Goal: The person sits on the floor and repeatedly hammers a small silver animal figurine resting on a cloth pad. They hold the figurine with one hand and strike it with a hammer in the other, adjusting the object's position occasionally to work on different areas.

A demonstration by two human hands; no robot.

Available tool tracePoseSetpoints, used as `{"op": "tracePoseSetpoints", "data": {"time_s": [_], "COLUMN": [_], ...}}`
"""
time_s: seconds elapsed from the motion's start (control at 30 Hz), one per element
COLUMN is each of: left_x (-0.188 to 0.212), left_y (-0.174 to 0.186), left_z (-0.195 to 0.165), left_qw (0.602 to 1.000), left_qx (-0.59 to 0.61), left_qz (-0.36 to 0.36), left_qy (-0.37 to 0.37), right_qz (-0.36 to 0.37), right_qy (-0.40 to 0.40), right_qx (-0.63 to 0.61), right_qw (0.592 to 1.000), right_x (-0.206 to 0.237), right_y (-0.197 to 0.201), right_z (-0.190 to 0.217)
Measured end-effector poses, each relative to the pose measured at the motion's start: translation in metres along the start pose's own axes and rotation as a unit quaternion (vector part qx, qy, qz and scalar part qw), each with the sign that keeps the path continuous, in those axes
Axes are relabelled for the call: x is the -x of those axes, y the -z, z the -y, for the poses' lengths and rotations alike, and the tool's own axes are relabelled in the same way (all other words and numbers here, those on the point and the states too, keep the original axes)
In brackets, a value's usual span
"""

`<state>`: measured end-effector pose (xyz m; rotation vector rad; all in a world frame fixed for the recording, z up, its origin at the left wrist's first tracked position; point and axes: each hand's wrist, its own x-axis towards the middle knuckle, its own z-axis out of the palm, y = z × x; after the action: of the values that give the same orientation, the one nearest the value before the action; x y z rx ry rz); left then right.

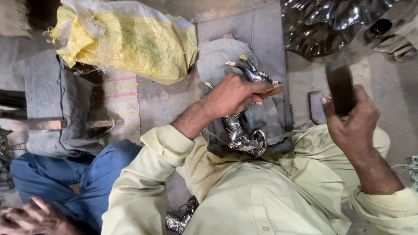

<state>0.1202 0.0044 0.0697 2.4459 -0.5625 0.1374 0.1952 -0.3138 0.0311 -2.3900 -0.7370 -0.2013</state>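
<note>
My left hand (233, 96) presses down on a shiny silver metal figure (240, 130) that lies on a grey cloth (261, 39), and it also pinches a thin wooden-handled tool (273, 92) against the figure. My right hand (350, 117) is raised to the right, closed around the dark wooden handle of a hammer-like tool (340, 87). The tool's head is out of sight. Both sleeves are pale yellow-green.
A yellow and white woven sack (126, 41) lies at the upper left. A large shiny dark metal piece (331, 21) sits at the top right. Another person in blue trousers (74, 174) sits at the lower left. A small metal block (316, 106) rests beside my right hand.
</note>
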Motion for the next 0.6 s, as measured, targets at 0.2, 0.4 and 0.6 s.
{"op": "tracePoseSetpoints", "data": {"time_s": [0.2,0.4,0.6], "left_x": [0.001,0.011,0.031], "left_y": [0.0,0.0,-0.004], "left_z": [0.0,-0.002,0.001], "left_qw": [1.0,0.992,0.871], "left_qx": [0.019,0.088,0.358], "left_qz": [-0.012,-0.095,-0.241], "left_qy": [0.01,-0.014,0.235], "right_qz": [-0.018,0.17,0.264], "right_qy": [-0.004,-0.04,-0.25], "right_qx": [-0.027,0.19,-0.108], "right_qw": [0.999,0.966,0.925], "right_x": [0.001,-0.006,0.015], "right_y": [0.007,0.009,-0.007], "right_z": [0.004,0.0,-0.014]}}
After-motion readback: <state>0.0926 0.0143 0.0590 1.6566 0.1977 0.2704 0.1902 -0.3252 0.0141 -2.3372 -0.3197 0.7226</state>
